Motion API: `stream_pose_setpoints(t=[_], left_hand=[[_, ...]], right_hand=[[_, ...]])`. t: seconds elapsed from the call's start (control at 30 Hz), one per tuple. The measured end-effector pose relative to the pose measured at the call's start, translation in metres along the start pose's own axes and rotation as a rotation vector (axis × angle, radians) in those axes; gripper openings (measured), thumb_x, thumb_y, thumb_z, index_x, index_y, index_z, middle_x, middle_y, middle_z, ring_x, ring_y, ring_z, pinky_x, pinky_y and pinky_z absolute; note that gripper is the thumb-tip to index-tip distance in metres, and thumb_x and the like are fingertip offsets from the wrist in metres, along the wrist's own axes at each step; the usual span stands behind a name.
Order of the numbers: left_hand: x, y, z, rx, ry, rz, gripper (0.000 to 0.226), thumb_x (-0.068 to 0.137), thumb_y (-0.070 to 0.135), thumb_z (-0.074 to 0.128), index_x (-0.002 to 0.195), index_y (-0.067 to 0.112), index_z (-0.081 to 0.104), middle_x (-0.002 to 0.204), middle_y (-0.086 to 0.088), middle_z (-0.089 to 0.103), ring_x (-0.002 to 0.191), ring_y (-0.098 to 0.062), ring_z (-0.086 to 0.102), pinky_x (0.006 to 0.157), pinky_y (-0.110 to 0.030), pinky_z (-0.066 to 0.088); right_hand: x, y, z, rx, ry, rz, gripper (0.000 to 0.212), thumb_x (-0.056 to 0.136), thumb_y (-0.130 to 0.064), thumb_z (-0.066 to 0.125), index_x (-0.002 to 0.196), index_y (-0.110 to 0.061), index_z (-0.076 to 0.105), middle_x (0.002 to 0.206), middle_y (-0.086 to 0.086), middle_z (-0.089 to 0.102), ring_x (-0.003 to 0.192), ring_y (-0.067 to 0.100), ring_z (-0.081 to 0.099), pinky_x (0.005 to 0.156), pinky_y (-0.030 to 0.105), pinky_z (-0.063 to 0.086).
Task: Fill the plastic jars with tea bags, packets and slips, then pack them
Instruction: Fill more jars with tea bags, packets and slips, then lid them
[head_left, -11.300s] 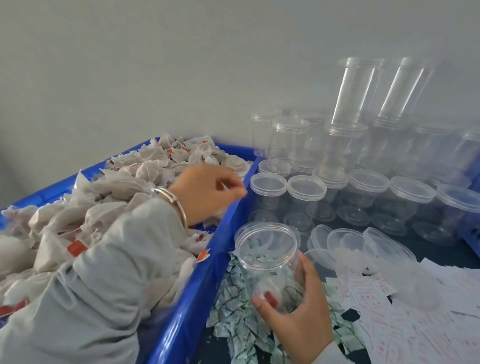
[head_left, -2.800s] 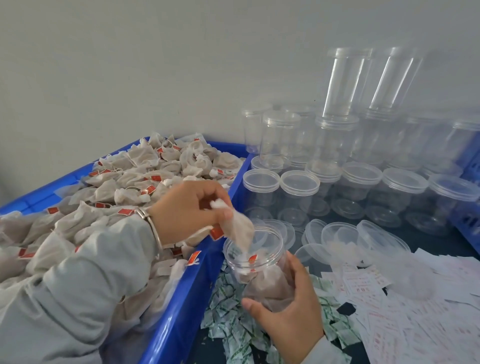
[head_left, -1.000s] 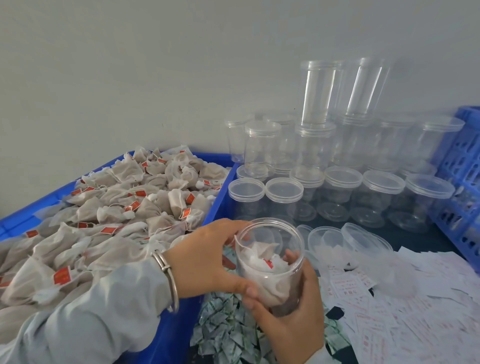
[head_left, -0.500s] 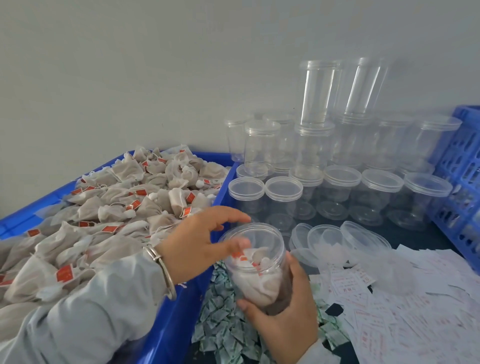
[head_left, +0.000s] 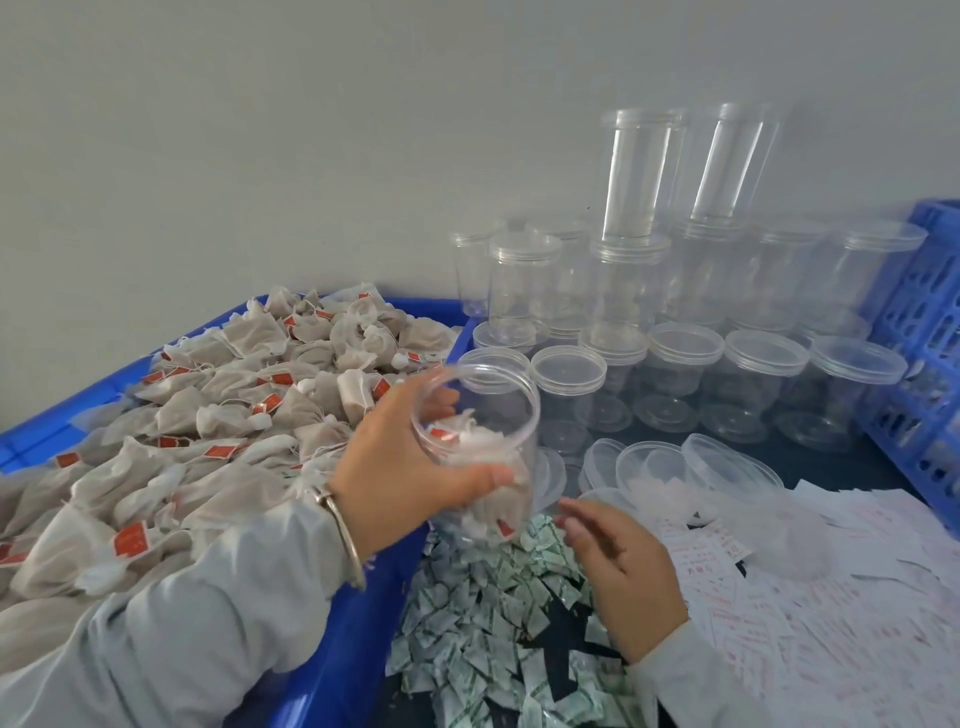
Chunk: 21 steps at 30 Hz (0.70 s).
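Observation:
My left hand (head_left: 395, 467) grips a clear plastic jar (head_left: 483, 415) partly filled with tea bags, tilted, above the crate's right rim. My right hand (head_left: 618, 566) hovers just right of the jar, fingers relaxed, holding nothing, over a heap of small green-and-white packets (head_left: 488, 623). A blue crate (head_left: 332, 691) on the left is heaped with grey tea bags (head_left: 208, 426) bearing red tags. White slips with red print (head_left: 810, 613) lie scattered at the right.
Several lidded empty jars (head_left: 675, 374) stand in rows at the back, with two tall jars (head_left: 644, 171) stacked on top. Loose clear lids (head_left: 675, 467) lie in front of them. A blue lattice crate (head_left: 924, 332) stands at the right edge. A plain wall is behind.
The jar has passed from my right hand to my left, which now grips it and lifts it. My right hand let go and dropped toward the packets.

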<state>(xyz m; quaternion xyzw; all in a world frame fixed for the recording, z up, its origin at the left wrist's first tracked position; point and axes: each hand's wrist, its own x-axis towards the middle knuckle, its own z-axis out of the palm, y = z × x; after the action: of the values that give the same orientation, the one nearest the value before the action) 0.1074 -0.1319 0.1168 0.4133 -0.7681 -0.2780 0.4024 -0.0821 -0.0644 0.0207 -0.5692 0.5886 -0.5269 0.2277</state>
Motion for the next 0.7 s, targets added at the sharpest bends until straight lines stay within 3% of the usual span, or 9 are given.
stream_pose_setpoints(t=[0.07,0.13,0.2,0.27,0.53,0.7], left_hand=[[0.002,0.000,-0.003,-0.022,0.082,-0.049,0.077,0.035,0.070,0.074,0.104,0.055,0.044,0.107,0.022,0.059,0.099,0.011,0.055,0.077,-0.007,0.041],[0.002,-0.001,-0.003,-0.024,0.091,-0.079,0.079,0.036,0.066,0.079,0.106,0.053,0.044,0.111,0.019,0.059,0.101,0.009,0.055,0.080,-0.011,0.041],[0.000,-0.001,0.001,-0.016,0.042,-0.083,0.091,0.036,0.065,0.083,0.115,0.046,0.044,0.116,0.015,0.057,0.104,0.006,0.055,0.082,-0.014,0.043],[-0.001,0.001,0.003,-0.007,-0.007,-0.073,0.097,0.035,0.068,0.081,0.121,0.039,0.046,0.119,0.015,0.056,0.108,0.003,0.054,0.088,-0.021,0.046],[-0.003,0.006,0.004,0.072,-0.067,-0.047,0.094,0.035,0.069,0.070,0.120,0.042,0.041,0.115,0.021,0.053,0.107,0.009,0.051,0.080,-0.007,0.039],[-0.004,0.004,0.004,0.083,-0.088,-0.043,0.094,0.036,0.068,0.071,0.121,0.043,0.041,0.116,0.021,0.053,0.107,0.009,0.051,0.078,-0.004,0.038]], right_hand=[[0.000,0.010,0.004,-0.280,-0.157,-0.003,0.022,0.091,-0.027,0.061,0.112,-0.034,0.063,0.101,-0.019,0.059,0.095,0.001,0.055,0.084,0.008,0.041],[-0.003,0.016,0.015,-0.550,-0.311,-0.031,0.039,0.089,-0.039,0.059,0.126,-0.029,0.057,0.114,-0.014,0.053,0.111,0.005,0.044,0.097,0.014,0.033],[-0.006,0.017,0.023,-0.673,-0.349,-0.043,0.046,0.087,-0.047,0.058,0.129,-0.030,0.056,0.122,-0.009,0.048,0.118,0.012,0.039,0.102,0.021,0.029],[-0.007,0.015,0.025,-0.718,-0.331,-0.056,0.044,0.088,-0.049,0.056,0.128,-0.032,0.058,0.122,-0.008,0.047,0.118,0.014,0.038,0.101,0.023,0.029],[-0.008,0.014,0.024,-0.683,-0.287,-0.064,0.023,0.091,-0.041,0.056,0.108,-0.033,0.070,0.111,-0.012,0.048,0.112,0.011,0.039,0.091,0.020,0.028],[-0.009,0.016,0.025,-0.755,-0.338,-0.076,0.036,0.091,-0.050,0.052,0.123,-0.037,0.061,0.119,-0.008,0.045,0.114,0.015,0.038,0.094,0.026,0.029]])
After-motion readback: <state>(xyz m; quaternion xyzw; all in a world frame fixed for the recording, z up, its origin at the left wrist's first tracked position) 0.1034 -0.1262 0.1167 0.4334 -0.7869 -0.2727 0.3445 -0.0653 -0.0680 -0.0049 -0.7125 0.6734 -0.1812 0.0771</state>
